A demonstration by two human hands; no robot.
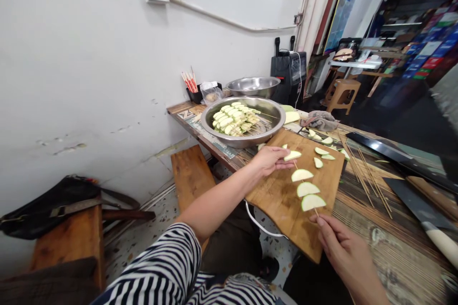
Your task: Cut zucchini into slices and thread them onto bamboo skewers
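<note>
Striped sleeve point(161, 257) nearest. Off the counter point(397, 248) edge juts the cutting board point(275, 200); leaning could tip it. Left hand point(274, 159) pinches 1 slice point(293, 155), right hand point(338, 238) the skewer point(316, 211) carrying 3 more slices point(308, 189) over the board; I'd watch for off-centre push splitting them.

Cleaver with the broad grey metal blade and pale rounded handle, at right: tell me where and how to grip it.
Best gripped around the pale rounded handle, probably from above and the near side: the handle extends toward the near right, while the broad grey metal blade lies flat, farther off.
</note>
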